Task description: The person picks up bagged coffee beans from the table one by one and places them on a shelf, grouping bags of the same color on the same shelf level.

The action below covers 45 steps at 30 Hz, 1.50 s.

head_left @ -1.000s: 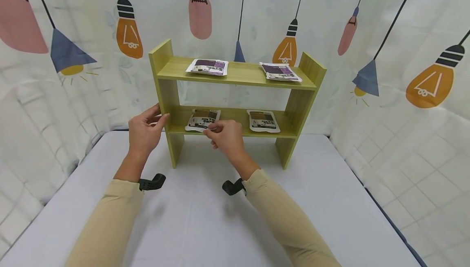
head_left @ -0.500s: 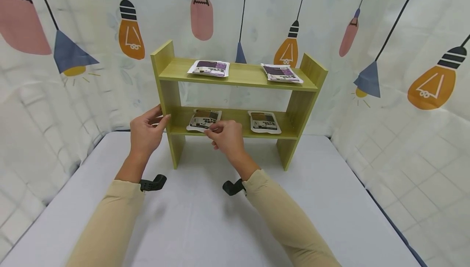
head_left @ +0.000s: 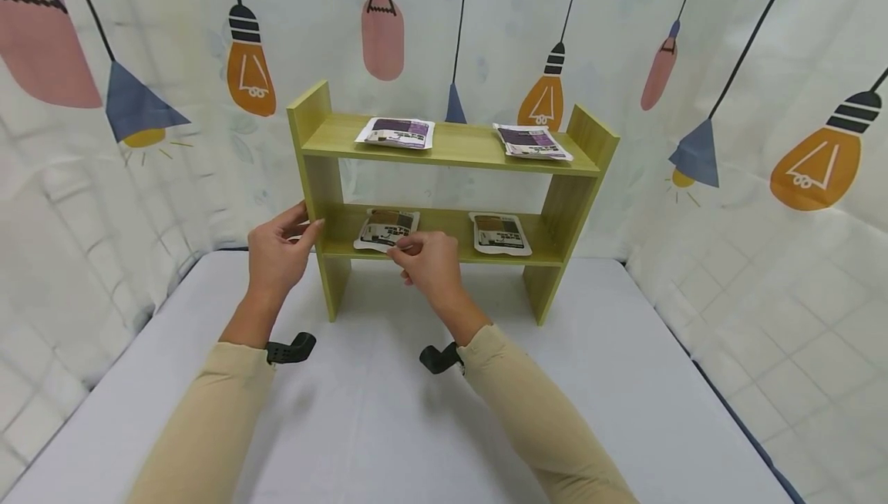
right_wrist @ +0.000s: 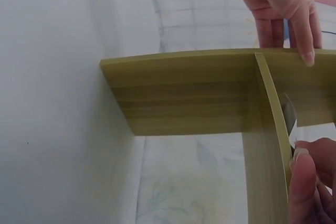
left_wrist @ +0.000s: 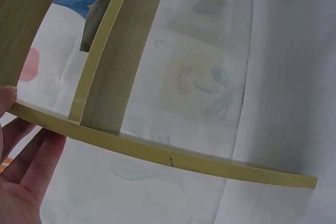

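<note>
Fingers (head_left: 401,249) of the right hand (head_left: 430,261) pinch the brown packet (head_left: 385,228) on the lower shelf (head_left: 444,219), at nine o'clock; only the right wrist view shows the left hand (right_wrist: 278,3), its straight fingers gripping the shelf's side panel (head_left: 321,203).

The left hand (left_wrist: 21,177) lies against the outer face of the yellow-green wooden shelf unit's side panel (left_wrist: 173,158), thumb at its edge, fingers straight. A shelf board (left_wrist: 113,61) meets that panel. Behind hangs a pale printed curtain (left_wrist: 210,82).
</note>
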### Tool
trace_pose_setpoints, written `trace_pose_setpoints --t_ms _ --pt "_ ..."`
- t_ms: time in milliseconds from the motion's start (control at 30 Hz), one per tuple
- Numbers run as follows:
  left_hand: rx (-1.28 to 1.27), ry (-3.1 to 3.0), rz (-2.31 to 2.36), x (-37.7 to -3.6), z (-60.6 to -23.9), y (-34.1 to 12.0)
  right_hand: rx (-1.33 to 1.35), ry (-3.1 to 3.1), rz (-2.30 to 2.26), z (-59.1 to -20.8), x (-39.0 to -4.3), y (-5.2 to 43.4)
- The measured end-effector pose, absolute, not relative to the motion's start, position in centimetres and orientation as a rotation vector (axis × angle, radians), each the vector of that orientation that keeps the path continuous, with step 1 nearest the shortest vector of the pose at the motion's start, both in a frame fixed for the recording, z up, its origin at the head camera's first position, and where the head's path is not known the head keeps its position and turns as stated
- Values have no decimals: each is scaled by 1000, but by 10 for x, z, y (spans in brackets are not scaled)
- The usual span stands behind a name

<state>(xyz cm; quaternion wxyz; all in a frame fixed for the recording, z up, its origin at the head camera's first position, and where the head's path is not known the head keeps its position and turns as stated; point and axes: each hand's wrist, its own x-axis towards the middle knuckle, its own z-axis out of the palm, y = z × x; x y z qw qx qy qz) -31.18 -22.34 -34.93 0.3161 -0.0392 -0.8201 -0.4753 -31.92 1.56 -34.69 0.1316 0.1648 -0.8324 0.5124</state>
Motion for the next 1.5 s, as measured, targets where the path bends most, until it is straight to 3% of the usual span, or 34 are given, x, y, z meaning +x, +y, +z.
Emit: trace_pose_setpoints --t_ms 567,1167,1500 --pt "-124 -2155 -1238 -308 -357 -222 561 -2296 1502 -353 -311 28" --pt "-188 -2172 -1098 -281 -390 -229 531 -2290 1695 -388 -276 80" --pt "-227 -2306 -780 -259 -414 -249 560 -2249 1598 -411 -268 126"
